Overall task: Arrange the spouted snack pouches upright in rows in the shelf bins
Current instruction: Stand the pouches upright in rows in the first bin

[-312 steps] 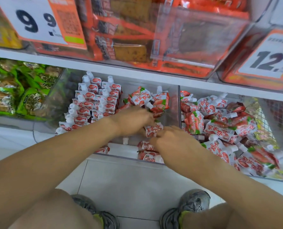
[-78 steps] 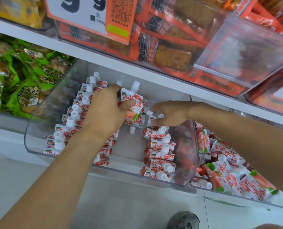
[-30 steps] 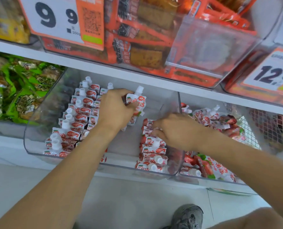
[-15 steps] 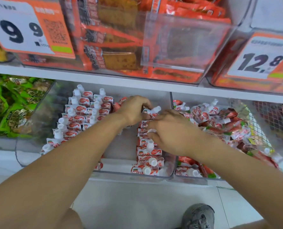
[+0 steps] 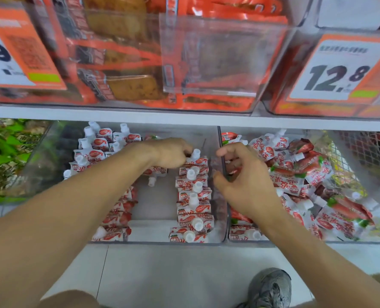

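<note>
Change since earlier: right hand (image 5: 244, 183) has drawn away from the upright row and now hovers over the divider between the two bins; left hand (image 5: 170, 153) has stayed at the far end of that row.
Shelf (image 5: 184, 114): white board running left to right, with clear tubs of orange packets and two price signs (image 5: 340, 67) above it.
Left bin (image 5: 153, 242): clear, holding spouted pouches in upright rows, two rows at its left side partly hidden by the left forearm, one row at its right side, bare floor of the bin between them.
Right bin (image 5: 317, 241): clear, just beside the left bin, filled with loose pouches (image 5: 295, 174) lying jumbled at all angles.
Green packets (image 5: 4, 161): far left, in a separate bin.
Right-side row (image 5: 193, 201): pouches standing one behind another from the near wall to the far end, white caps up.
Left hand: fingers curled down on the farthest pouch (image 5: 195, 157) of that row, at its cap; whether it grips or only presses, cannot tell.
Right hand: fingers spread and curved, empty, apart from the left hand, above the edge of the right bin.
Stray pouch (image 5: 155, 173): lying cap toward the near side in the gap, under the left wrist.
Shoe (image 5: 269, 287): grey, on the tiled floor, near right.
</note>
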### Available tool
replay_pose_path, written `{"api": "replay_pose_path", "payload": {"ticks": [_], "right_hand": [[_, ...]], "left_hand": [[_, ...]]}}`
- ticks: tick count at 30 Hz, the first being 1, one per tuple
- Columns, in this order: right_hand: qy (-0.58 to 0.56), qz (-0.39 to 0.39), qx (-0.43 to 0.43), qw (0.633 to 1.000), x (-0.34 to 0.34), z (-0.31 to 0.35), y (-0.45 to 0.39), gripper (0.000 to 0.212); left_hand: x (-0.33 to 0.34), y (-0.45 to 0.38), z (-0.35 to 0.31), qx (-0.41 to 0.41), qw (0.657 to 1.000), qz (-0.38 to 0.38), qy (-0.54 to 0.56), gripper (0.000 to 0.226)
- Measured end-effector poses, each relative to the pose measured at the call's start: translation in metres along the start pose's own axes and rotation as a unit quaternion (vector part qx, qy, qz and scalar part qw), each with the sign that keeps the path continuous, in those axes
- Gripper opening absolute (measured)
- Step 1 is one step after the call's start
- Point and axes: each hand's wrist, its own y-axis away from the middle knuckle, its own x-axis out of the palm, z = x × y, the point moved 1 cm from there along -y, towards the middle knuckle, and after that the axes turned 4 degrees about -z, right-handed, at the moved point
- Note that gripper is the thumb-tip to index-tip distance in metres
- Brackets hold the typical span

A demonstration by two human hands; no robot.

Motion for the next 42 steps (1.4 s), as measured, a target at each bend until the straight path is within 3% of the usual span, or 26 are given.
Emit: {"api": "replay_pose_path", "payload": {"ticks": [3, 7, 10, 12, 15, 18, 20, 22, 24, 26, 29, 34, 42], "right_hand": [[-0.018, 0.005, 0.008, 1.000, 0.000, -0.002, 0.001, 0.035], [-0.030, 0.002, 0.008, 1.000, 0.000, -0.003, 0.002, 0.034], [-0.006, 0.005, -0.012, 1.000, 0.001, -0.004, 0.000, 0.033], [0.047, 0.011, -0.034, 0.998, -0.001, -0.004, -0.002, 0.034], [0.147, 0.001, -0.103, 0.984, -0.003, 0.002, -0.008, 0.034], [0.181, 0.022, -0.183, 0.966, -0.002, 0.014, -0.021, 0.027], [0.209, 0.064, -0.211, 0.953, 0.001, 0.018, -0.032, 0.023], [0.237, 0.093, -0.230, 0.939, 0.004, 0.020, -0.041, 0.021], [0.234, 0.088, -0.235, 0.939, 0.006, 0.021, -0.048, 0.020], [0.213, 0.080, -0.228, 0.947, 0.008, 0.022, -0.051, 0.017], [0.209, 0.063, -0.220, 0.951, 0.013, 0.017, -0.053, 0.012], [0.163, -0.063, -0.141, 0.974, 0.012, 0.006, -0.042, 0.019], [0.064, -0.071, -0.082, 0.992, 0.015, 0.001, -0.039, 0.011]], "left_hand": [[-0.004, 0.004, 0.007, 0.016, 0.999, -0.013, -0.049, 0.050], [-0.002, 0.006, 0.031, 0.016, 0.988, -0.063, -0.139, 0.079], [0.007, 0.008, 0.048, -0.007, 0.975, -0.138, -0.176, 0.064], [0.010, 0.009, 0.051, -0.009, 0.970, -0.190, -0.148, 0.052], [0.004, 0.014, 0.050, -0.017, 0.975, -0.202, -0.092, 0.042], [-0.009, 0.027, 0.043, -0.038, 0.966, -0.254, -0.015, 0.010], [-0.013, 0.031, 0.040, -0.084, 0.944, -0.307, 0.084, 0.031], [-0.009, 0.025, 0.034, -0.105, 0.919, -0.321, 0.203, 0.032], [-0.002, 0.015, 0.023, -0.072, 0.899, -0.332, 0.276, 0.013], [0.007, 0.004, 0.018, -0.011, 0.895, -0.342, 0.284, 0.020], [0.020, -0.015, 0.027, 0.009, 0.919, -0.297, 0.258, 0.021], [0.021, -0.024, 0.034, 0.001, 0.943, -0.208, 0.260, 0.023], [0.013, -0.018, 0.020, 0.019, 0.976, -0.117, 0.185, 0.028]]}}
